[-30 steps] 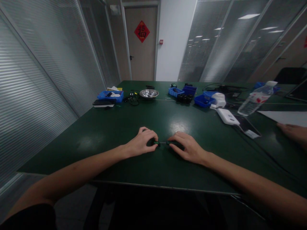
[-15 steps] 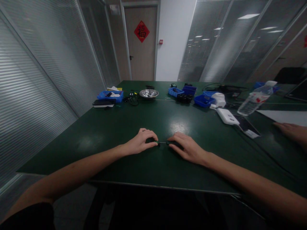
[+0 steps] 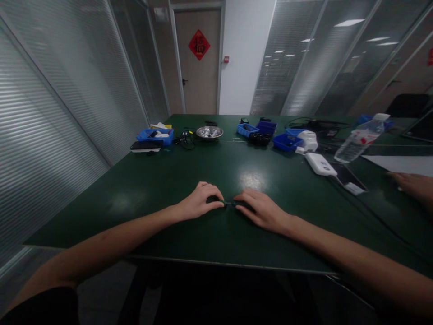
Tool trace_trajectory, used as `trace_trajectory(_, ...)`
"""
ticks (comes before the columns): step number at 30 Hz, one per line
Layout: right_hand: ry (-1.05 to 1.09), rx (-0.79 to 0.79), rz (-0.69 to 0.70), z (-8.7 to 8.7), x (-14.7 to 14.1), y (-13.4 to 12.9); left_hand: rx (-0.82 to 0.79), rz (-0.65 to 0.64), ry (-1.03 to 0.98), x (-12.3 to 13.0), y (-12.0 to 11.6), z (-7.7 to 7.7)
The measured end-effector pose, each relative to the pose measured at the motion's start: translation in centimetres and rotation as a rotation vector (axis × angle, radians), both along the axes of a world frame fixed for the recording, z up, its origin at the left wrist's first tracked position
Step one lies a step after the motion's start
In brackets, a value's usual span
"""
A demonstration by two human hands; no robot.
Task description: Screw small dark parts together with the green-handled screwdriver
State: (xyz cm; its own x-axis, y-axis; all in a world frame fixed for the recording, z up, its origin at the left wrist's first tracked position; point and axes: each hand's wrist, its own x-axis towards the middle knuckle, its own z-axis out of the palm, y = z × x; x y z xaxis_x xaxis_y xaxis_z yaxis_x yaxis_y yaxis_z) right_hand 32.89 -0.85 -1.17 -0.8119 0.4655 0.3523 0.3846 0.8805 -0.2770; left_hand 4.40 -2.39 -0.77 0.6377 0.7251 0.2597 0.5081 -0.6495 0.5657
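Note:
Low over the green table (image 3: 189, 176), my left hand (image 3: 199, 201) pinches a small dark part (image 3: 223, 204) with a bit of green on it, too small to make out. Facing it, my right hand (image 3: 260, 208) is closed on a small screwdriver (image 3: 233, 204), its dark handle mostly hidden by the fingers. The thin metal shaft spans the short gap between the hands. Its tip meets the dark part or lies very near it; which of these, I cannot tell.
Farther back stand a shiny metal bowl (image 3: 209, 132), a filled blue tray (image 3: 154, 136) and a blue bin (image 3: 287, 142). To the right are a white power bank (image 3: 320, 164), a plastic bottle (image 3: 360, 140) and another person's hand (image 3: 411, 184).
My right hand has shifted slightly left with the screwdriver, so less of the shaft shows between the hands. My left hand has barely moved.

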Motion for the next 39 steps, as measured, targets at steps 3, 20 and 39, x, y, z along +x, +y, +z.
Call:
trace_trajectory(3,-0.011,0.013,-0.004,-0.1,-0.1,0.0,-0.019,-0.006,0.011,0.0,0.0,0.0)
trace_trajectory(20,-0.017,0.014,0.026,0.1,-0.8,-0.4,0.037,-0.015,0.071,0.8,0.0,-0.5)
trace_trajectory(39,-0.006,0.015,0.01,-0.2,-0.9,-0.3,0.079,-0.063,0.09,1.7,-1.0,0.6)
